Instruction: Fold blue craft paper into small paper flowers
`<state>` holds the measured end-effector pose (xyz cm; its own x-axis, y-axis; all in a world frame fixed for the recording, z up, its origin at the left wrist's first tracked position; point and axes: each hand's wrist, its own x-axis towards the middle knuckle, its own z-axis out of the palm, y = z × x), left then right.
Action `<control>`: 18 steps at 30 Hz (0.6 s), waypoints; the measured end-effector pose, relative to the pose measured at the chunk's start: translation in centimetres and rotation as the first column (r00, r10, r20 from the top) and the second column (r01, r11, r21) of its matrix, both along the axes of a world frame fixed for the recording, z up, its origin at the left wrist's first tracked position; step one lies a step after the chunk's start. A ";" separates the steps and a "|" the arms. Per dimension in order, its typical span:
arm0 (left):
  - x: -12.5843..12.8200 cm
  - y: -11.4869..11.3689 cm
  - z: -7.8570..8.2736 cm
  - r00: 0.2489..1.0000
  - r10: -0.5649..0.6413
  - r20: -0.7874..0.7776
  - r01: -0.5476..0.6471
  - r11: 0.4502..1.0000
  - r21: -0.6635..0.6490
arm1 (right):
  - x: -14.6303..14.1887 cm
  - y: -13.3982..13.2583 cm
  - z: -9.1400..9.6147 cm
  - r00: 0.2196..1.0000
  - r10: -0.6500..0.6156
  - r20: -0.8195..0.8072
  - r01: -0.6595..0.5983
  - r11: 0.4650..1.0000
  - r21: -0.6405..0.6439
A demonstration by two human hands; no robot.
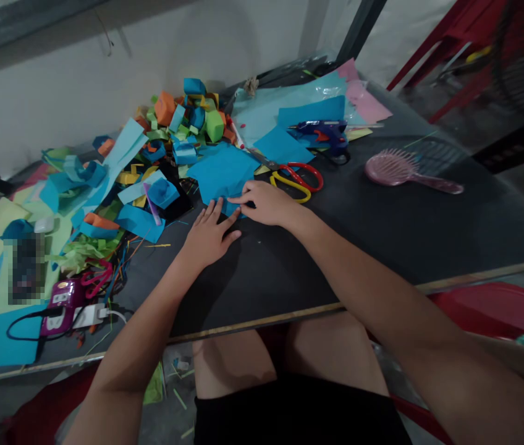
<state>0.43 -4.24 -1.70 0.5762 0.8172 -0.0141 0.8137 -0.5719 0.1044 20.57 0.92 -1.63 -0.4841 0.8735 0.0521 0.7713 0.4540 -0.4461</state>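
A sheet of blue paper (225, 170) lies on the dark tabletop in front of me, its near edge under my fingers. My left hand (211, 238) is open and flat, fingers spread, with the fingertips resting on that near edge. From the right, my right hand (266, 203) is closed at the same edge, its index finger stretched along the paper and the other fingers curled. Its thumb is partly hidden. Just beyond the right hand, scissors (296, 179) with one red and one yellow handle lie with their blades by the paper.
Folded paper pieces (188, 120) are heaped at the back. A blue glue gun (324, 133) and a pink hairbrush (389, 168) lie to the right. At left are a purple power strip (62, 303), a cable with a white plug (89, 315) and scattered paper sheets (2, 337).
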 end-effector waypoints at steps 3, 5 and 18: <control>-0.1 -0.1 0.0 0.999 -0.027 0.022 0.026 0.999 0.037 | 0.2 0.3 -0.3 0.999 0.015 -0.036 -0.015 1.000 -0.003; -0.2 0.2 0.0 0.996 -0.059 0.065 0.053 0.995 0.079 | 0.3 0.5 -0.7 0.998 0.022 -0.066 -0.021 1.000 0.006; -2.1 2.8 -0.3 0.933 -0.216 0.288 0.175 0.971 0.162 | 0.6 1.1 -1.3 0.985 0.091 -0.147 -0.088 0.996 0.029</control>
<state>-1.70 -1.48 -2.01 0.6850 0.6704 0.2853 0.6259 -0.7419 0.2405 21.21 2.06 -2.91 -0.5455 0.8249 0.1478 0.6534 0.5291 -0.5414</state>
